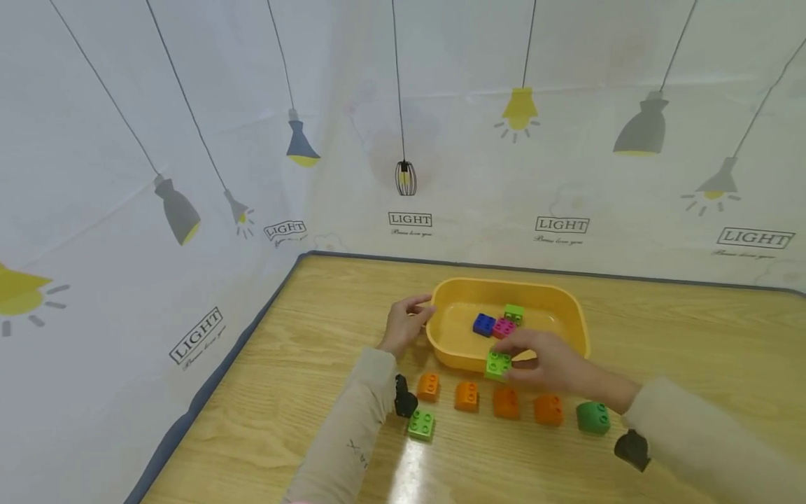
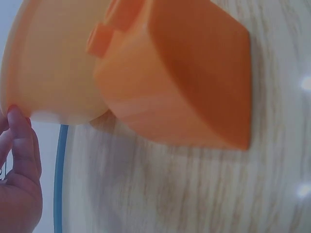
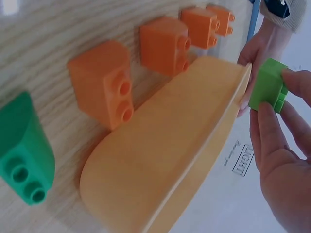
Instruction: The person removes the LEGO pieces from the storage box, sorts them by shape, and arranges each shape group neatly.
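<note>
My right hand (image 1: 548,360) pinches a light green brick (image 1: 497,365) between thumb and fingers, above the near rim of a yellow tray (image 1: 450,357). In the right wrist view this brick (image 3: 268,83) is held tilted, its studs turned toward the palm. At the tray's left end my left hand (image 1: 405,325) holds the rim with its fingertips. The left wrist view shows those fingers (image 2: 22,141) against the tray's edge. Inside the tray lie a blue brick (image 1: 483,324), a pink brick (image 1: 504,327) and another light green brick (image 1: 513,313).
In front of the tray stands a row of several orange curved bricks (image 1: 467,396), with a dark green curved brick (image 1: 593,418) at its right end. A light green brick (image 1: 421,424) lies nearer, beside the left forearm. A white lamp-printed sheet (image 1: 478,175) rises behind the wooden table (image 1: 283,392).
</note>
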`<state>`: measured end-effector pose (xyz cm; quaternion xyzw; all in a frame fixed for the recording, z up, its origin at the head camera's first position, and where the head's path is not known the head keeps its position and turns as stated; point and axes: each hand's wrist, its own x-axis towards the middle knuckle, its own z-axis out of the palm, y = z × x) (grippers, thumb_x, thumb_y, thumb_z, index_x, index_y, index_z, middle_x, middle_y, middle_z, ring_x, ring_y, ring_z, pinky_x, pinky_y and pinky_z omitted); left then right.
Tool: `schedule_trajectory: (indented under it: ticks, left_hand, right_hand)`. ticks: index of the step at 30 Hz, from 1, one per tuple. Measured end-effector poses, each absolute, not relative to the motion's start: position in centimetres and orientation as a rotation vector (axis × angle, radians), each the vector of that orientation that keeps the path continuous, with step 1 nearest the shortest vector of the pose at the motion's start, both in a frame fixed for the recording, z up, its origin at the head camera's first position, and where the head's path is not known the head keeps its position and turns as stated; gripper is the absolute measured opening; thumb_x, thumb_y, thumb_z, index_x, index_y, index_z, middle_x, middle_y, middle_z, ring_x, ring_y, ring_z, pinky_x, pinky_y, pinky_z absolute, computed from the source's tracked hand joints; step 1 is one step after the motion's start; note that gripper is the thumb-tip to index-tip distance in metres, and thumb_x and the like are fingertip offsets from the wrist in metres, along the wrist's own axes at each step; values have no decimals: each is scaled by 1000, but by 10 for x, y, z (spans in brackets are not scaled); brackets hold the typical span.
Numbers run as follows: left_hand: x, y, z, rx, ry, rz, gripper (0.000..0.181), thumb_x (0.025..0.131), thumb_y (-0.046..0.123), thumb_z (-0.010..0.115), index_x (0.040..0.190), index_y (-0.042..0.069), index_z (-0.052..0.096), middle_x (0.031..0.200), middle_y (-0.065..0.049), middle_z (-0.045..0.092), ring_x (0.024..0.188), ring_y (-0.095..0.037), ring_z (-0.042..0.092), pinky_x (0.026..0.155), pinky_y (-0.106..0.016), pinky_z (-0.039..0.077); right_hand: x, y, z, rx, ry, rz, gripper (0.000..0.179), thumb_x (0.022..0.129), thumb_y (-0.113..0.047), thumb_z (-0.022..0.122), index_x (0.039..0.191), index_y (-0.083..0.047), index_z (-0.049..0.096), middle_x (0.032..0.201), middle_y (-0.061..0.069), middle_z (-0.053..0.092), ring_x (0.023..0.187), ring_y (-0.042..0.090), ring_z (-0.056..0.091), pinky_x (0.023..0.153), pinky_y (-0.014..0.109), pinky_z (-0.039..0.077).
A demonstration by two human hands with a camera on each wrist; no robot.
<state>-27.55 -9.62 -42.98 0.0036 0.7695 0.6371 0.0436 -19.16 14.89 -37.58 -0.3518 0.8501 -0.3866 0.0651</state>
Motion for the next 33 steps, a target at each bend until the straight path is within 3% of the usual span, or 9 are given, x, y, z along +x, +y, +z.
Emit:
schedule_trajectory:
  ticks: [11, 26, 33]
  left_hand:
    - [-275, -99, -431, 51, 2361, 1929, 34, 87, 12, 58, 120, 4, 55, 98, -20, 58, 83, -39, 58, 68, -41, 53]
    - [-275, -98, -431, 47, 2365, 1939, 33, 86, 11, 58, 119, 3, 56, 94, -16, 59, 83, -38, 59, 62, -32, 54]
    - [-275, -97, -431, 56, 2365, 1951, 33, 87, 11, 58, 119, 3, 56, 95, -18, 59, 83, -39, 58, 65, -37, 54]
  right_hand:
    - [-175, 136, -380, -1034, 2346, -1203, 32, 81, -18, 66, 108, -3, 60, 105, 5, 60, 92, 13, 56, 79, 29, 50]
    - [-156, 123, -407, -1071, 2291, -1169, 37, 79, -28, 67, 106, -4, 62, 102, 0, 61, 92, 9, 55, 79, 29, 49]
    - [-149, 112, -423, -1038, 2254, -1185, 39, 77, -23, 69, 106, 1, 62, 98, 2, 60, 88, 8, 56, 76, 23, 50]
